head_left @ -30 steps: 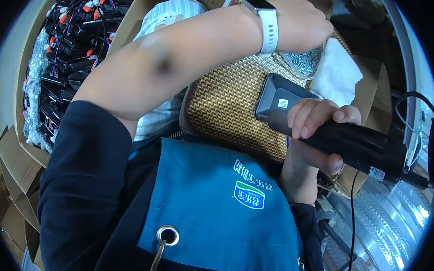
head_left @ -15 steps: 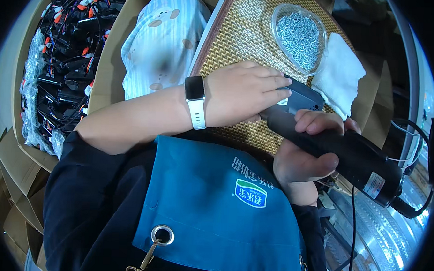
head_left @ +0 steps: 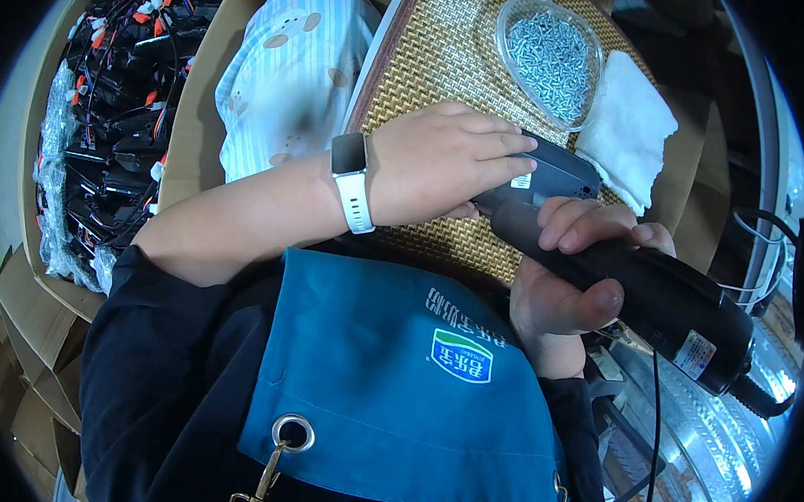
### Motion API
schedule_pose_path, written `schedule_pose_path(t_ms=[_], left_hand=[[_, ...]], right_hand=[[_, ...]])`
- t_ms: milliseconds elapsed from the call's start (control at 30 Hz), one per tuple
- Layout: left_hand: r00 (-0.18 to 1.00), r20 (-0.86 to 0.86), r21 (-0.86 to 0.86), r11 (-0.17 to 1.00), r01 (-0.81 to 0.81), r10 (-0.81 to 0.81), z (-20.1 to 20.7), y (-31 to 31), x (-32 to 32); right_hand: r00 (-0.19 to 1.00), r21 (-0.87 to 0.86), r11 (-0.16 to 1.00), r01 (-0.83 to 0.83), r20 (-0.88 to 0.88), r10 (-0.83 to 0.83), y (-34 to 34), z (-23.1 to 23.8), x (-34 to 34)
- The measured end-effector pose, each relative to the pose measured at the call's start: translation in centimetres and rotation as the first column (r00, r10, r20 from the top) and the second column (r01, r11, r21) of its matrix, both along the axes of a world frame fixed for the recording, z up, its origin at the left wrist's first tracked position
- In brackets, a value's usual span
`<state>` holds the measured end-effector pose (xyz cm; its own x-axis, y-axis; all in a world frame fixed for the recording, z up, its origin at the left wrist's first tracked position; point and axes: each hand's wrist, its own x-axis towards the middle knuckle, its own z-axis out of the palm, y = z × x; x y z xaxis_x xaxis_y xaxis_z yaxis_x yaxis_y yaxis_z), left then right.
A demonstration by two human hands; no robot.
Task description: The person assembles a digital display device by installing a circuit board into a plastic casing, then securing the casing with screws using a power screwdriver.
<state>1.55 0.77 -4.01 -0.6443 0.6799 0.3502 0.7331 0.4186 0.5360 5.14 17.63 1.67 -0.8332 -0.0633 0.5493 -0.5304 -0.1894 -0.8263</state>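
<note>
My left hand (head_left: 437, 167), with a white-strapped watch at the wrist, is closed over the near end of a dark grey plastic casing (head_left: 567, 173). The casing lies on a woven gold-brown mat (head_left: 455, 51), and a small white label shows beside my fingertips. In my right hand (head_left: 553, 289) is a black corded electric screwdriver (head_left: 665, 294), gripped around its barrel. Its front end points left, in toward the casing beside my left hand. The tip itself is hidden there, so contact cannot be made out.
A clear tub (head_left: 502, 49) of silver screws (head_left: 554, 65) stands beyond the casing, beside a folded white cloth (head_left: 636, 127). On the left, a carton (head_left: 192, 125) adjoins black wired parts (head_left: 129, 140) and a striped cloth bundle (head_left: 288, 84). The screwdriver's cord (head_left: 763, 406) hangs at right.
The view has shifted slightly. The screwdriver's rear end sits a little lower and farther right. Both hands keep the same holds.
</note>
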Motion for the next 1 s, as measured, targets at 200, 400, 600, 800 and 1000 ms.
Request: schedule_pose_path(t_ms=[200,400,600,800,1000], left_hand=[[1.000,0.012,-0.022,0.999,0.027,-0.027,0.1,-0.1,-0.2],[0.999,0.010,-0.032,0.998,0.046,-0.045,0.2,-0.1,-0.4],[1.000,0.007,0.035,0.999,0.000,0.000,1.5,0.1,-0.1],[0.958,-0.272,-0.092,0.994,0.066,-0.089,0.8,0.5,-0.1],[0.973,-0.221,-0.260,0.957,-0.125,0.067,1.4,1.5,0.5]], right_hand=[[0.980,0.035,0.983,0.182,-0.094,-0.178,-0.1,-0.6,1.0],[0.979,0.000,0.983,0.182,-0.096,-0.181,0.9,-0.2,1.0],[0.983,-0.158,0.974,0.160,-0.069,-0.173,1.2,0.6,1.2],[0.977,-0.297,0.944,0.145,-0.107,-0.184,3.7,3.1,1.4],[0.955,-0.288,0.933,0.215,-0.137,-0.263,7.9,3.7,2.6]])
